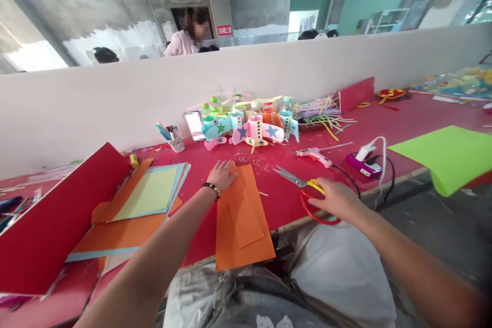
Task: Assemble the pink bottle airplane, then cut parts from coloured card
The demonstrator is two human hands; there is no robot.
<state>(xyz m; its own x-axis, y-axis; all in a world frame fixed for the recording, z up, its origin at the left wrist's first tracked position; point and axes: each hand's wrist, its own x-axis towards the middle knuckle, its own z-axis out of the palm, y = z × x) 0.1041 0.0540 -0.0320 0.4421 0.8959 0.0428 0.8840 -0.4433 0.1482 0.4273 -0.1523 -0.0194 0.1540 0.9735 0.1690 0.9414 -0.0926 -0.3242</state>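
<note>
My left hand (223, 176), with a beaded bracelet at the wrist, lies flat with its fingers stretched out at the far end of some orange paper (226, 230). A narrower orange strip (248, 215) rests on top of that sheet, and the near end reaches over the table's front edge. To the right, my right hand (334, 196) is closed around scissors (305, 184) with red and yellow handles. Their blades are slightly apart and point up and left over the red table (203, 236). The blades are clear of the paper.
Bottle planes (255, 128) stand along the white partition (154, 92). A pink glue gun (315, 156) and a purple power strip (363, 165) with cables lie right. Coloured sheets (149, 192) and a red board (65, 230) are left; green paper (446, 156) overhangs the edge.
</note>
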